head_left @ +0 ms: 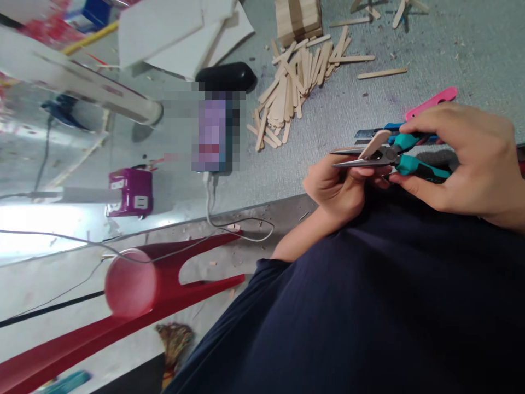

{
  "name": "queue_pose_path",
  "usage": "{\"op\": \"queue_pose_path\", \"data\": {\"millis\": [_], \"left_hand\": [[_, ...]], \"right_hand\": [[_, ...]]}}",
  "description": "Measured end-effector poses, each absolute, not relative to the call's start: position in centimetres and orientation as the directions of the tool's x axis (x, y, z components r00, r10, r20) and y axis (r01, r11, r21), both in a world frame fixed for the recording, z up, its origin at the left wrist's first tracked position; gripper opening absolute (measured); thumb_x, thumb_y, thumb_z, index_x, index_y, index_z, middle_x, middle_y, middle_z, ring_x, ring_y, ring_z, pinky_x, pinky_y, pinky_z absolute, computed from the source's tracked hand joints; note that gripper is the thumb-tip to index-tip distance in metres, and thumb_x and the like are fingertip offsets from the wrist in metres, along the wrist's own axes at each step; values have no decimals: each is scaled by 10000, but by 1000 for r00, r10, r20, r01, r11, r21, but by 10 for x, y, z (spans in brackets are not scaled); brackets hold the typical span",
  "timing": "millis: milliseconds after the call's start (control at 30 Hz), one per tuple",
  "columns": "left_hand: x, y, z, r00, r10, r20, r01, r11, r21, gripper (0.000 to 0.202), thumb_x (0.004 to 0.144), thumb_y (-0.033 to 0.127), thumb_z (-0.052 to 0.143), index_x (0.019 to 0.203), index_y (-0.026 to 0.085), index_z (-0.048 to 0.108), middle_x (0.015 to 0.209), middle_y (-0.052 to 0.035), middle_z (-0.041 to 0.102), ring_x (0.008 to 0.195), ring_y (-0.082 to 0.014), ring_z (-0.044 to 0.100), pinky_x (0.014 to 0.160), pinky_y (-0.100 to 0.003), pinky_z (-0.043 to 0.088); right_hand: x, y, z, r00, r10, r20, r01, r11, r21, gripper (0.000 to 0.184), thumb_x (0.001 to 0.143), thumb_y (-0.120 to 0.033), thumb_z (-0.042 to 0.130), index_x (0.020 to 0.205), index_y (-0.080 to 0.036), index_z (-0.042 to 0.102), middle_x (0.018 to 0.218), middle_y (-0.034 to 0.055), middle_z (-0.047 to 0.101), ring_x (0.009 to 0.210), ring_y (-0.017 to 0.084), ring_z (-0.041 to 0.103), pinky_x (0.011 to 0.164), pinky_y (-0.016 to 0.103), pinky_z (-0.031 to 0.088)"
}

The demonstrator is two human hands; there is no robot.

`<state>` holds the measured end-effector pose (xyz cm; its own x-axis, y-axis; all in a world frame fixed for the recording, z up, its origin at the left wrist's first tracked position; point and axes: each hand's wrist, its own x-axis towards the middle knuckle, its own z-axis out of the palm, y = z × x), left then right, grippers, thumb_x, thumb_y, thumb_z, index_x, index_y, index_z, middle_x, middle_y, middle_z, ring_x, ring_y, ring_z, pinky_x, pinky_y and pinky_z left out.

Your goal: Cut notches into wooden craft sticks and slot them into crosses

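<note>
My right hand is wrapped round the teal handles of long-nose pliers, whose jaws stand apart and point left. Between those jaws a wooden craft stick slants upward. My left hand is closed on the lower end of that stick, its fingertips just beneath the pliers. Behind the pliers lie a blue utility knife and a pink-handled tool, both partly covered by my right hand and the pliers. A loose pile of craft sticks is spread on the table ahead.
A bundle of sticks stands behind the pile. A black case and a blurred phone with a white cable lie to the left. Further left are a purple power cube and white sheets. A red chair stands below the table edge.
</note>
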<state>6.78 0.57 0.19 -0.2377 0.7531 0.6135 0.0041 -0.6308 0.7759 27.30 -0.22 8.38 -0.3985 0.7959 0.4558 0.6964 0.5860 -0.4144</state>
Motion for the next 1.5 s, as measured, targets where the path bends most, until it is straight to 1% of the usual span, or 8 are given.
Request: {"op": "queue_pose_path", "data": {"millis": [100,200,300,400,567,733,1067,1500], "left_hand": [[71,3,7,-268,816,511,-87,-549,831,509,1105,720,771,946,244,689,717,74,837,522,-136,813,470,-191,630],[71,4,11,-219,842,493,-220,-535,816,411,1118,626,807,995,242,727,742,63,851,536,-123,819,466,-158,613],[69,8,14,-184,856,483,-290,-517,805,356,1126,560,828,1005,231,770,733,51,855,536,-114,816,455,-140,592],[69,11,17,-172,884,434,-284,-467,837,442,1076,630,860,951,222,746,705,56,840,509,-111,794,435,-142,562],[69,14,20,-148,920,364,-278,-392,877,496,1039,669,885,929,213,724,710,33,850,501,-129,796,419,-157,559],[68,15,19,-131,932,337,-278,-361,890,521,1028,704,878,943,216,719,717,30,860,510,-134,809,439,-160,604],[67,15,22,-83,949,305,-313,-315,896,475,1053,656,875,965,219,711,688,49,840,480,-118,786,420,-137,565],[67,17,22,-37,966,254,-330,-252,910,543,1003,748,875,981,235,702,675,62,818,452,-118,754,404,-164,539]], "right_hand": [[280,-1,87,-381,817,433,673,567,-475,304,1017,-501,812,1293,-380,768,1267,16,868,1170,385,853,993,569,651],[289,-1,87,-357,840,409,677,535,-506,340,984,-455,842,1317,-411,787,1290,17,863,1250,430,833,1067,632,641],[296,-1,84,-305,866,395,703,485,-521,373,947,-432,877,1314,-454,815,1298,3,866,1122,401,851,996,622,666],[299,-2,82,-253,887,385,703,442,-557,350,909,-415,917,1251,-405,843,1238,22,888,906,339,836,856,581,680],[299,-2,81,-224,896,384,752,409,-517,308,935,-475,883,1226,-379,855,1152,36,892,903,354,834,841,592,672],[301,2,78,-211,884,418,714,431,-552,362,841,-477,951,1139,-285,879,1064,75,900,880,355,832,788,544,630],[302,-1,73,-193,912,363,711,385,-589,274,887,-388,963,1136,-365,853,1097,30,902,921,348,849,886,561,711],[300,2,72,-166,931,324,673,347,-653,299,835,-458,996,1068,-310,881,1013,44,898,862,321,825,826,508,658]]}}
